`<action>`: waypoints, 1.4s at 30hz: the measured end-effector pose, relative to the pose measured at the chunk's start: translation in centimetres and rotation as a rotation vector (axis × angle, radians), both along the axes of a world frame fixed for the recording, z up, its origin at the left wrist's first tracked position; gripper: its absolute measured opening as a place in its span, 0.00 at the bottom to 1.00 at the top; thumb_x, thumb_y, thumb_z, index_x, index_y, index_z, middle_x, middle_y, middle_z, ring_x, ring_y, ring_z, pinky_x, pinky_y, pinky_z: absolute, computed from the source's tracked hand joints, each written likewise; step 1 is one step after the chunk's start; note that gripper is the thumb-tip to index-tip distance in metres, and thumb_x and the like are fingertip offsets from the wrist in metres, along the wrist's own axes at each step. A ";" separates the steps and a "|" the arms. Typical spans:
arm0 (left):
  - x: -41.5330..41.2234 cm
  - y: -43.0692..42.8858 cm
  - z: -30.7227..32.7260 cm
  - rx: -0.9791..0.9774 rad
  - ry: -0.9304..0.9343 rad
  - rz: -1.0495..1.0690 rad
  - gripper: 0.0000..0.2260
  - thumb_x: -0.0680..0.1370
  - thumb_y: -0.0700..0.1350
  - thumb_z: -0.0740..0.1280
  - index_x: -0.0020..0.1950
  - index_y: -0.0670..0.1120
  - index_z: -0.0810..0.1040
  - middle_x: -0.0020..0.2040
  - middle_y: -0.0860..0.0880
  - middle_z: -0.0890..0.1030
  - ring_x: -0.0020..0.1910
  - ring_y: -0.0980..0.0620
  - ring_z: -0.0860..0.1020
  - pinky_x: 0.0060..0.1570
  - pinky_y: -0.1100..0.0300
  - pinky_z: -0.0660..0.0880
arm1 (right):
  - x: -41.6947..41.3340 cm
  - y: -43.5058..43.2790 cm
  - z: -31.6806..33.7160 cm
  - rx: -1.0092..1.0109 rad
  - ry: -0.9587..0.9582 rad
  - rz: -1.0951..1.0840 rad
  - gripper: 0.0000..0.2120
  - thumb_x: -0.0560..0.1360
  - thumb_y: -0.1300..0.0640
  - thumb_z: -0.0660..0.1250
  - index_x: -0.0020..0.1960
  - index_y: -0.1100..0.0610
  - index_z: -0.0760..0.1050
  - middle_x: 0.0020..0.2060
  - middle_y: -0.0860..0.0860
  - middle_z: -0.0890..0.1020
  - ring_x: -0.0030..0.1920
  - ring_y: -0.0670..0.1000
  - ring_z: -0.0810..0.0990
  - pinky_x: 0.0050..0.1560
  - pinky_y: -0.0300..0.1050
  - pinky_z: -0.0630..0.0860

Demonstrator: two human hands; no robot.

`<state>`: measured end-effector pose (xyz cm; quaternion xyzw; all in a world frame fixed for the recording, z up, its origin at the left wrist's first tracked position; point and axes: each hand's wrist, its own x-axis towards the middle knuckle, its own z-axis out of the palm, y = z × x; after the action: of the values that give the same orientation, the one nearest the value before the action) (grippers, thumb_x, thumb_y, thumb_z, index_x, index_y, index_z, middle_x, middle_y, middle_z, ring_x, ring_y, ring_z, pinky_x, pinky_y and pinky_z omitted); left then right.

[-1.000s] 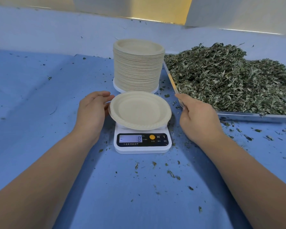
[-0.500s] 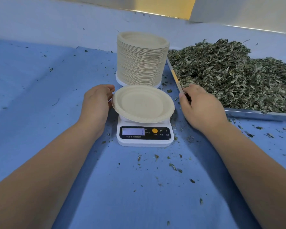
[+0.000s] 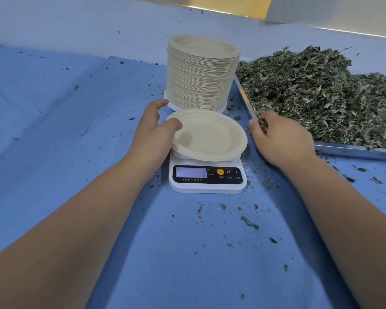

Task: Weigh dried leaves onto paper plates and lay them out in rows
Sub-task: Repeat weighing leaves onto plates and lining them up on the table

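On the scale (image 3: 207, 181) at mid-table (image 3: 54, 108) sits an empty plate (image 3: 212, 137). The left hand (image 3: 152, 134) grips its left rim, thumb on top. The right hand (image 3: 281, 139) is at the tray's (image 3: 354, 151) near corner, fingers curled round a pinch of leaves (image 3: 321, 97). The plate lies just to its left, so a short sideways carry should do it.

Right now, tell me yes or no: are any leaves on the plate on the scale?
No, the plate on the scale shows only its bare inside, with the left hand holding its rim.
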<state>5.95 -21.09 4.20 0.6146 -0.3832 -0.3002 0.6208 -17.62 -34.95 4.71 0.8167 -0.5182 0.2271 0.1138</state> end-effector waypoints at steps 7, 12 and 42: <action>0.2 -0.8 -0.6 -0.040 -0.156 0.077 0.24 0.78 0.43 0.59 0.72 0.61 0.70 0.63 0.61 0.73 0.51 0.80 0.68 0.48 0.70 0.64 | 0.2 -0.1 -0.2 0.079 0.129 -0.065 0.24 0.82 0.34 0.49 0.39 0.51 0.64 0.36 0.52 0.77 0.33 0.55 0.72 0.40 0.48 0.68; -0.6 0.9 0.8 -0.153 -0.318 0.125 0.21 0.79 0.44 0.60 0.70 0.61 0.72 0.69 0.69 0.69 0.56 0.83 0.69 0.52 0.74 0.65 | 0.1 0.2 -0.3 0.036 0.108 -0.060 0.25 0.82 0.35 0.50 0.36 0.52 0.63 0.30 0.50 0.73 0.29 0.52 0.69 0.32 0.42 0.60; -7.1 2.9 3.0 -0.213 -1.603 -0.435 0.19 0.79 0.54 0.58 0.43 0.54 0.88 0.82 0.49 0.62 0.83 0.42 0.48 0.80 0.39 0.46 | -0.4 0.8 0.1 0.024 0.127 0.004 0.23 0.82 0.40 0.48 0.42 0.56 0.71 0.35 0.52 0.75 0.38 0.58 0.74 0.38 0.47 0.69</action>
<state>-1.13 -18.21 7.16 0.4922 -0.8450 0.1522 0.1433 -18.02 -34.15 4.79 0.8318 -0.5110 0.1688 0.1360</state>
